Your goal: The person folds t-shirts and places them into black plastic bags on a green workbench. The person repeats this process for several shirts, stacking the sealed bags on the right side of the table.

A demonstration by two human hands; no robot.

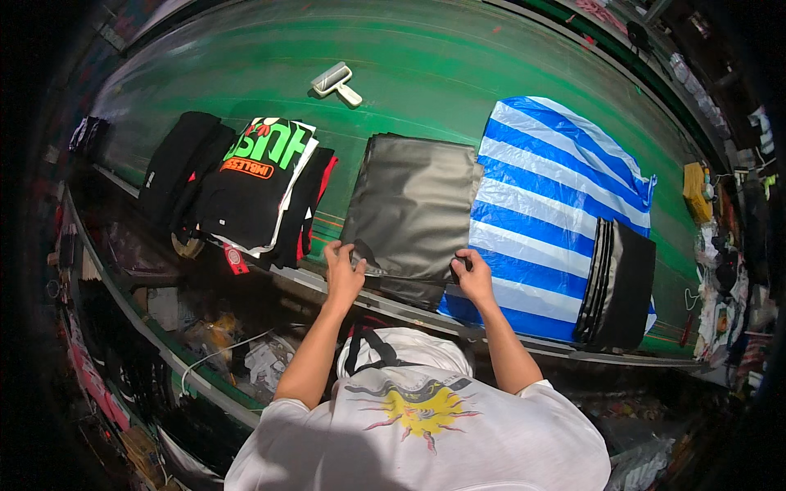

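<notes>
In front of me a flat stack of black plastic bags (pixel 417 196) lies on the green table, its top sheet shiny and slightly wrinkled. My left hand (pixel 345 276) is at the near left corner, thumb and fingers on the edge of the top bag. At the near right corner, my right hand (pixel 476 279) pinches the dark edge between thumb and fingers. Left of the stack is a pile of folded black T-shirts (pixel 245 202), the top one with a green and orange print. A blue and white striped plastic bag (pixel 534 184) spreads out to the right.
A lint roller (pixel 336 84) lies farther back on the green table (pixel 424 73). Folded black garments (pixel 178 166) sit at the left. More folded black pieces (pixel 620 285) rest on the striped bag. A yellow block (pixel 697 191) is at the right end.
</notes>
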